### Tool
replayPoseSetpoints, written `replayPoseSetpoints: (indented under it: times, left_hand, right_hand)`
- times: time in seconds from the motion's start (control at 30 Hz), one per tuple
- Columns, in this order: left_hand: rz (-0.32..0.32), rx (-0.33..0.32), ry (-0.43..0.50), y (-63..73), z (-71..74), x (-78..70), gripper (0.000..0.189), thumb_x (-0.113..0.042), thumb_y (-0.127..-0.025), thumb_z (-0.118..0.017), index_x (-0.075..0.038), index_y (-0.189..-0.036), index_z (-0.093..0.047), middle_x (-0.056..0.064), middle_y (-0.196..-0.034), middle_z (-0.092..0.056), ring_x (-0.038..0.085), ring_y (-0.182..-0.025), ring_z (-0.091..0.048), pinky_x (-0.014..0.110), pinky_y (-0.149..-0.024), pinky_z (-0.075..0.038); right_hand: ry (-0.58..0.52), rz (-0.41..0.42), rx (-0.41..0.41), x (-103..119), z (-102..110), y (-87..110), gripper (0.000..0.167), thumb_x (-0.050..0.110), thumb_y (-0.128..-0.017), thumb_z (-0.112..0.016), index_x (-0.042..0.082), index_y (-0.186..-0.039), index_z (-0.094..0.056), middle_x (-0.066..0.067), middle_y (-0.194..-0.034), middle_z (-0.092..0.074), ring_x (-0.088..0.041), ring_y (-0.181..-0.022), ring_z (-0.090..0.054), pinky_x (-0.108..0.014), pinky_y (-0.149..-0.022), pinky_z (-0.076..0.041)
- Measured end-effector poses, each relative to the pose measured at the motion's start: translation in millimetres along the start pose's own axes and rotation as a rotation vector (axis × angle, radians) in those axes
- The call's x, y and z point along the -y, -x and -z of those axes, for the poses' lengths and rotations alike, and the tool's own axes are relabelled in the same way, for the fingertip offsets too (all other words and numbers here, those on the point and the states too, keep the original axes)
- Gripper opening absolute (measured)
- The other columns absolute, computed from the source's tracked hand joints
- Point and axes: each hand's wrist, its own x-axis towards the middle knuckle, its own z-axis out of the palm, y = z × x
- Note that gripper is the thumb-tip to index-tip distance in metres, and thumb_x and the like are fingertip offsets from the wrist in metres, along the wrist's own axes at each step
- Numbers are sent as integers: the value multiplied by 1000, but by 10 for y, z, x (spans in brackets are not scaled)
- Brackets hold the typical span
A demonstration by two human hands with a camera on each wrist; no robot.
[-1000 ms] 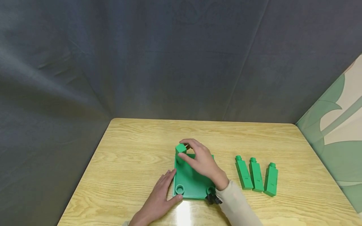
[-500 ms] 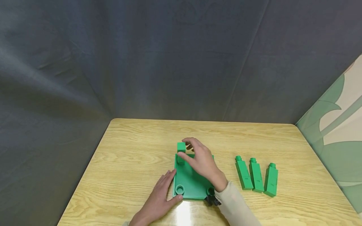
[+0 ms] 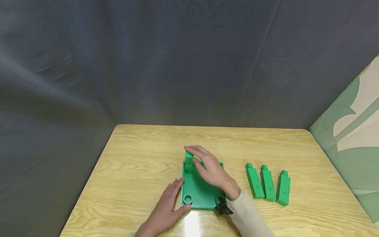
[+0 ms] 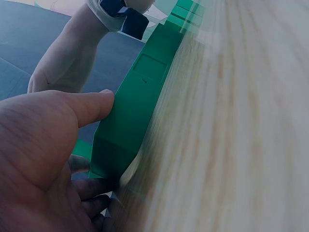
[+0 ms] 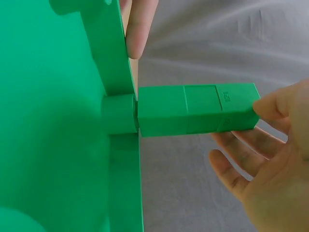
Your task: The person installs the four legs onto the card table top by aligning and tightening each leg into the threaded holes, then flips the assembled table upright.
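A green square board (image 3: 201, 192) with a raised rim and round corner sockets lies on the table. My left hand (image 3: 165, 209) holds its near left corner, thumb on the front side and fingers along the left side. A green square block (image 3: 189, 162) stands upright at the far left corner; in the right wrist view its end (image 5: 193, 110) meets a round socket (image 5: 119, 114). My right hand (image 3: 211, 168) pinches the block's top end, thumb at one corner and fingers behind it. The far right socket is hidden by that hand in the head view.
Three more green blocks with threaded-looking necks, a left one (image 3: 254, 181), a middle one (image 3: 267, 184) and a right one (image 3: 283, 188), lie right of the board. A dark curtain (image 3: 177, 65) hangs behind the wooden table (image 3: 133, 158).
The upright block has turned from a corner-on stance to square with the board. My right fingers have shifted left over its top. My left hand and the board stay put.
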Motion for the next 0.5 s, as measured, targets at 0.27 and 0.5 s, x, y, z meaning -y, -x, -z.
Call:
replayPoseSetpoints:
  times: [0.27, 0.5]
  left_hand:
    - [6, 10, 7, -2, 10, -9, 90, -55, -108, -69, -18, -178, -27, 11, -181, -32, 41, -169, -22, 71, -134, -17]
    - [14, 9, 9, 0, 13, -15, 90, -55, -107, -69, -19, -178, -27, 11, -181, -33, 41, -169, -23, 70, -134, -17]
  right_hand:
    - [31, -16, -14, -22, 8, 7, 48, 17, -111, -71, 10, -158, -62, -6, -141, -71, -24, -122, -71, -56, -106, -59]
    - [112, -46, -106, -20, -20, 1, 46, 24, -103, -83, 9, -144, -66, -7, -132, -73, -24, -111, -72, -51, -93, -61]
